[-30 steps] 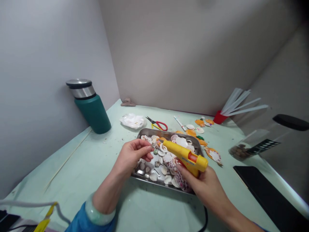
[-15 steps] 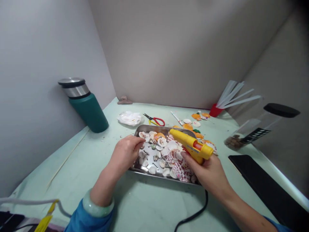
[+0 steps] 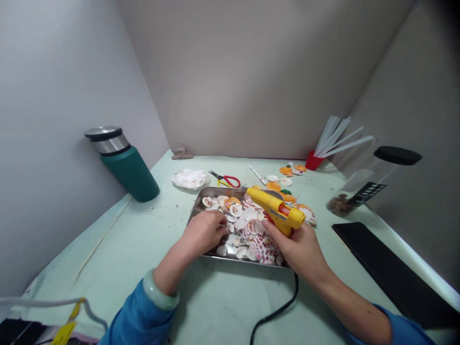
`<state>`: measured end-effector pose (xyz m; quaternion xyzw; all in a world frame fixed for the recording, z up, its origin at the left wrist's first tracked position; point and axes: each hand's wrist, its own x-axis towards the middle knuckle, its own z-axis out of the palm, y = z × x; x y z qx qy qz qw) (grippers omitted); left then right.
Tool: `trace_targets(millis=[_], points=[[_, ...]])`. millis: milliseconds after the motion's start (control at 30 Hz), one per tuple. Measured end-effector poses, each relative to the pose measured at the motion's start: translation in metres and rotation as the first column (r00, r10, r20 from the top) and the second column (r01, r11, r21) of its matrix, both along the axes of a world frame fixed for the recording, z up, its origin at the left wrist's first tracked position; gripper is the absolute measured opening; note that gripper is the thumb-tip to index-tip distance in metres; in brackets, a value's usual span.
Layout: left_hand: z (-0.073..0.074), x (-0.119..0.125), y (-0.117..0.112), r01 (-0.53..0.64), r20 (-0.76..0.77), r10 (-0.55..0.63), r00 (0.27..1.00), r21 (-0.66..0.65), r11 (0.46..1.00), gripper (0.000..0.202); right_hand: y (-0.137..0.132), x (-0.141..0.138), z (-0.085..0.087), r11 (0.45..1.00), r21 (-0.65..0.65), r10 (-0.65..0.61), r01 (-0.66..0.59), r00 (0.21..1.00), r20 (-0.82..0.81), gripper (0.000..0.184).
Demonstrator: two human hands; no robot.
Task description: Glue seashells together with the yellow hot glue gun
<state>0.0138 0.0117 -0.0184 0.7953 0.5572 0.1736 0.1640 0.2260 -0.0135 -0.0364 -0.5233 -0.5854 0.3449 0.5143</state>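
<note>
My right hand (image 3: 305, 249) is wrapped round a yellow hot glue gun (image 3: 275, 207), held over the right side of a metal tray (image 3: 194, 211) with its nozzle pointing away to the upper left. A black cord (image 3: 275, 314) runs down from below that hand. Inside the tray lie many seashells (image 3: 264, 247), white, orange and purple-speckled. My left hand (image 3: 204, 231) reaches over the tray's left side, fingers curled down among the small shells. Its fingertips are partly hidden, and what they pinch, if anything, does not show.
Behind the tray lie red-handled scissors (image 3: 230, 181), a marker (image 3: 258, 175), a white crumpled bundle (image 3: 190, 179) and orange shells (image 3: 273, 187). A green bottle (image 3: 131, 175) stands left. On the right are a red cup (image 3: 314, 160) of glue sticks, a clear jar (image 3: 359, 187) and a black slab (image 3: 388, 268).
My left hand has moved right and down, from the tray's left edge in among the shells. The glue gun stays over the tray's right side. The view has shifted slightly.
</note>
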Motion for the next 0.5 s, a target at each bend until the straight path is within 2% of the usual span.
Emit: trace_targets(millis=[233,367,400,500], points=[[0.022,-0.024,0.004,-0.103,0.24,0.105,0.965,-0.022,0.994,0.026,-0.001,-0.001,0.0,1.0,-0.012,-0.018,0.018,1.0,-0.012,0.032],[0.023,-0.026,0.006,0.049,0.122,-0.045,0.992,-0.023,0.999,0.029,-0.001,-0.002,0.005,0.999,-0.017,-0.03,0.029,0.999,-0.017,0.031],[0.022,-0.026,0.008,0.051,0.084,-0.05,0.995,-0.005,0.999,0.029,-0.002,-0.002,0.005,0.999,-0.019,-0.029,0.029,0.999,-0.021,0.03],[0.018,-0.03,0.014,-0.032,-0.002,0.032,0.999,0.103,0.994,0.023,-0.002,-0.002,0.006,1.0,-0.018,-0.026,0.026,0.999,-0.026,0.028]])
